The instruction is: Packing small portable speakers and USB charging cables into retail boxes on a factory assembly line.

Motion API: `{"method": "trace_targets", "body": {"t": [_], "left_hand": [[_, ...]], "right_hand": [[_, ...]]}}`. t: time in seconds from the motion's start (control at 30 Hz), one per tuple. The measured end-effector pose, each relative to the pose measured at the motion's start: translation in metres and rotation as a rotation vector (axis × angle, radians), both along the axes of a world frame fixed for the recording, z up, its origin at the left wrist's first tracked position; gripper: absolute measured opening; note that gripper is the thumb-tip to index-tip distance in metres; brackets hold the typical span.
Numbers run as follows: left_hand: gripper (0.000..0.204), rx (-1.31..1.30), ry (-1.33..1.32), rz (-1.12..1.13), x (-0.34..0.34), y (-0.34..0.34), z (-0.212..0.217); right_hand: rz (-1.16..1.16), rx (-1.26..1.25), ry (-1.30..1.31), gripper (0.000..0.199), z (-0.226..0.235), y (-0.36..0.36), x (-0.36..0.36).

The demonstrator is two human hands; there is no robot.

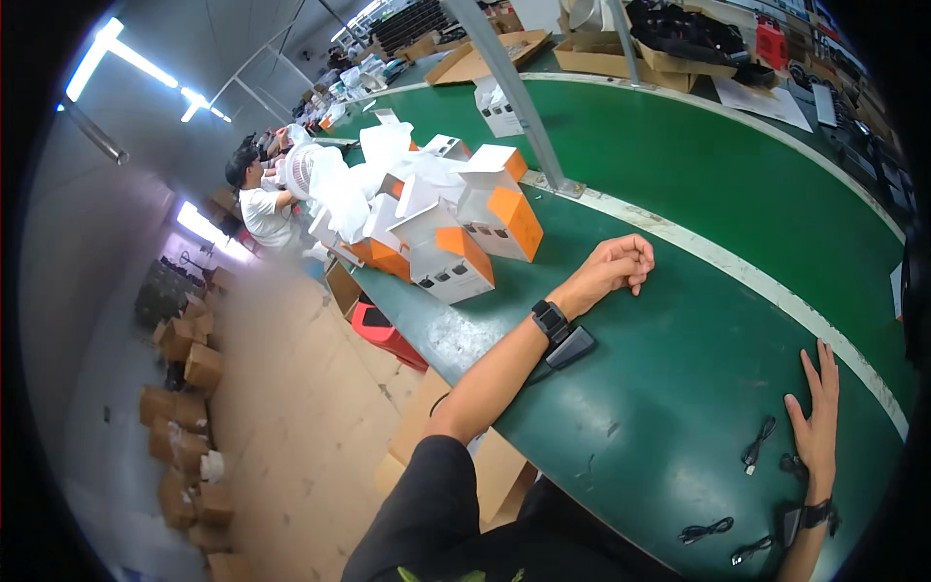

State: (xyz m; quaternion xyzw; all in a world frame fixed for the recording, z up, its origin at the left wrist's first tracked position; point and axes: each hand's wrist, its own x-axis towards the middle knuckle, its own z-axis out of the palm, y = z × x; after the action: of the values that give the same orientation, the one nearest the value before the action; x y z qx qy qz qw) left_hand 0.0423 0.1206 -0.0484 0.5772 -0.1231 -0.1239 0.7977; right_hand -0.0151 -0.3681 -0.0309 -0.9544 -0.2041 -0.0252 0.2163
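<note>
My left hand (619, 268) rests on the green table (621, 417), its fingers curled in loosely with nothing visible in them. A dark band circles that wrist, and a grey-black box-shaped device (572, 347) with a cord lies beside it. To the right, my right hand (818, 412) is laid on the table with fingers stretched out, holding nothing. A coiled black cable (759, 446) lies just left of it. Two more bundled cables, one a coiled black cable (706, 531) and one a black cable (752, 551), lie nearer to me.
Several white-and-orange cartons (451, 257) with open flaps and white bags stand at the table's far left. A metal post (514, 87) rises behind them beside a green conveyor belt (698, 145). A person (267, 209) works farther off. Cardboard boxes (184, 427) line the left wall.
</note>
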Motion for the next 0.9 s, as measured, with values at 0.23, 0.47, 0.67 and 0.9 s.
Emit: {"method": "trace_targets", "body": {"t": [0.23,0.47,0.67,0.9], "left_hand": [[0.009,0.024,-0.004,0.031,-0.003,0.007,0.004],[0.012,-0.01,-0.004,0.028,-0.005,-0.008,0.009],[0.014,0.016,-0.023,0.049,-0.006,0.002,0.008],[0.013,0.082,-0.024,0.042,-0.002,-0.003,0.01]], "right_hand": [[0.048,0.02,-0.011,0.072,0.002,0.003,0.005],[0.0,-0.02,0.0,0.074,0.0,-0.003,-0.003],[0.034,-0.019,-0.041,0.071,-0.005,0.001,0.004],[0.007,-0.014,-0.036,0.071,-0.003,0.0,0.004]]}}
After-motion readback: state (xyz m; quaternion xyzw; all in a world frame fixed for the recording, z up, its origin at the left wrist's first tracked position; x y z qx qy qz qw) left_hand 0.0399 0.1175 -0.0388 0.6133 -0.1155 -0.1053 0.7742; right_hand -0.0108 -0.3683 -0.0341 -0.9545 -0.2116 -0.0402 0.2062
